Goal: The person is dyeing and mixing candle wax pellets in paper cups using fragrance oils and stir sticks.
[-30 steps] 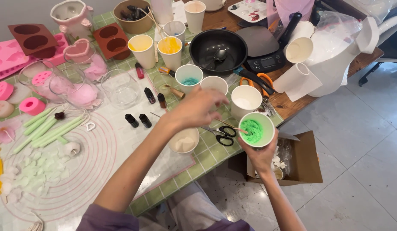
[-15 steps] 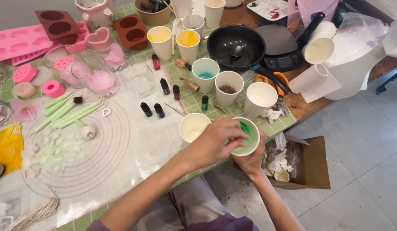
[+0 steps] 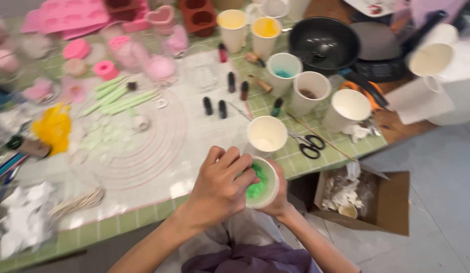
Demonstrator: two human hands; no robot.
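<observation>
We are holding a paper cup [image 3: 263, 183] of green stuff just off the near edge of the surface [image 3: 144, 222], over our lap. Our right hand [image 3: 278, 198] is wrapping around the cup from behind and below, fingers closed on its wall. Our left hand [image 3: 220, 187] is coming over the cup's mouth, its fingertips [image 3: 249, 176] dipping into the green mass inside; we cannot tell whether they are pinching any of it.

Just beyond the cup, another paper cup with pale contents [image 3: 267, 135] is standing near the surface's near edge. Black scissors [image 3: 308, 144] are lying just to its right, with a thin wooden stick [image 3: 321, 139] running beside them. Farther back, three more cups are standing in a loose cluster, one with a teal bottom [image 3: 283, 72], one with a brown residue [image 3: 310, 91] and one white inside [image 3: 348, 108]. A black pan [image 3: 323, 44] is sitting toward the far right corner. A round-patterned mat [image 3: 159, 131] is covering the middle of the surface, with pale green sticks [image 3: 121, 98] lying on it and small dark bottles [image 3: 215, 107] at its right side. Pink moulds [image 3: 73, 17] are filling the far left corner. On the floor to the right, an open cardboard box [image 3: 381, 202] is holding scraps.
</observation>
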